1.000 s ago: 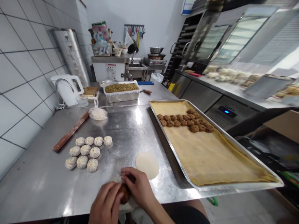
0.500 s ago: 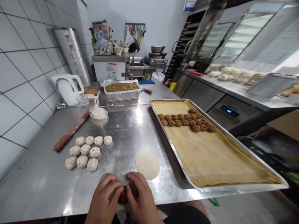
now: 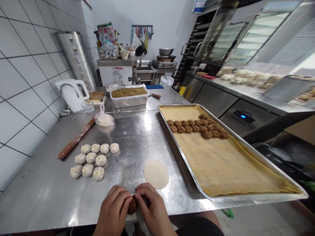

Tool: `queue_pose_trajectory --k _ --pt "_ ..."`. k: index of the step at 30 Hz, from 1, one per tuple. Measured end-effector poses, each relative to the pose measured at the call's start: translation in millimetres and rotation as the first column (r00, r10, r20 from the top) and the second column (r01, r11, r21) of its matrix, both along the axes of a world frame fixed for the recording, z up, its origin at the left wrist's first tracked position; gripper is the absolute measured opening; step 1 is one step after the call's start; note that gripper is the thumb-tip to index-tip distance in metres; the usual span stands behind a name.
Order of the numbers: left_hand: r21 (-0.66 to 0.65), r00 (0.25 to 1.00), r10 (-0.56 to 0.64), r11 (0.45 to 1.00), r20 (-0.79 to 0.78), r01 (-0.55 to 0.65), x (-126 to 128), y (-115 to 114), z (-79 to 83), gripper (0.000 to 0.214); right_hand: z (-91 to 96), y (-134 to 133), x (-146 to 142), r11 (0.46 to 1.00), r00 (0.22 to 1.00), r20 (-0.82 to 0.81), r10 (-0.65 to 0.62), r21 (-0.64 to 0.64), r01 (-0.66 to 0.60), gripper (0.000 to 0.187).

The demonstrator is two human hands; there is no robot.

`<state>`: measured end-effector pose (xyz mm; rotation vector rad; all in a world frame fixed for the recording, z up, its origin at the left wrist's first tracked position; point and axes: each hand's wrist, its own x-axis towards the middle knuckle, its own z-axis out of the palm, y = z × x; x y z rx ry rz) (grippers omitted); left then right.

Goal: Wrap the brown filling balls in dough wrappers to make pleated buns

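At the near edge of the steel table (image 3: 137,131), my left hand (image 3: 114,211) and my right hand (image 3: 152,209) are both closed around one dumpling (image 3: 133,205), a brown filling ball partly wrapped in white dough. Their fingertips pinch the dough together on top. A flat round dough wrapper (image 3: 156,173) lies just beyond my right hand. Several finished pleated dumplings (image 3: 92,160) sit in rows to the left. A big metal tray (image 3: 187,164) lined with yellow paper holds several brown filling balls (image 3: 197,127) at its far end.
A wooden rolling pin (image 3: 75,139) lies by the tiled wall. Behind it are a small bag of dough (image 3: 104,119), a white kettle (image 3: 72,95) and a clear tub of green-brown filling (image 3: 129,95). Ovens and a counter stand at right.
My hands have shifted slightly and turned the dumpling, closing more dough over the filling. The view has drifted a little.
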<state>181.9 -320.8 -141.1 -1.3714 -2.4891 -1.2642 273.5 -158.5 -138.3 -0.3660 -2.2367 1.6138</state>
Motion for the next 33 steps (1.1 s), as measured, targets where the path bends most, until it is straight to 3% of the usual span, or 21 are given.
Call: queue_pose_trajectory --k 2,7,10,13,18,23,26,29,33 --pt "-0.014 1.000 -0.015 1.000 -0.009 0.015 -1.4 -0.9 1.1 0.019 2.5 -0.9 -1.4 0.999 0.999 0.031 -0.020 -0.050 0.021 0.023" --pt "-0.062 0.999 -0.038 0.997 -0.007 0.037 -4.3 -1.7 4.3 0.026 -0.4 -5.6 4.5 0.993 0.992 -0.071 0.107 -0.039 -0.110 0.026" --pt "-0.031 0.997 -0.048 0.998 -0.068 0.046 -2.3 0.0 6.0 0.023 -4.8 -6.0 6.9 0.999 0.999 -0.048 0.002 -0.036 -0.004 0.020" --pt "-0.028 0.992 -0.067 0.998 -0.104 0.064 -1.2 0.5 6.6 0.021 -4.4 -7.6 6.0 0.993 0.998 0.012 -0.062 -0.097 0.063 0.026" --pt "-0.079 0.988 -0.114 0.991 -0.101 0.107 -2.8 -2.3 5.4 0.031 -7.9 -9.0 10.3 0.994 0.991 -0.096 0.098 -0.031 -0.101 0.025" --pt "-0.034 0.986 -0.069 0.997 -0.151 0.064 -1.2 -0.5 3.3 0.024 -8.7 -8.2 9.8 0.993 0.996 0.006 -0.094 -0.076 0.094 0.023" --pt "-0.068 0.980 -0.108 0.993 -0.166 0.098 -2.3 -0.3 4.9 0.032 -8.0 -11.3 11.0 0.995 0.999 -0.035 -0.036 -0.090 0.032 0.023" --pt "-0.107 0.976 -0.155 0.985 -0.156 0.139 -2.4 -1.2 7.3 0.031 -13.6 -11.6 16.2 0.999 0.993 -0.112 0.040 -0.007 -0.041 0.023" --pt "-0.026 0.968 -0.107 0.994 -0.225 0.104 1.6 0.3 6.7 0.022 -16.2 -9.3 16.1 0.994 0.992 -0.061 -0.107 -0.035 0.105 0.018"
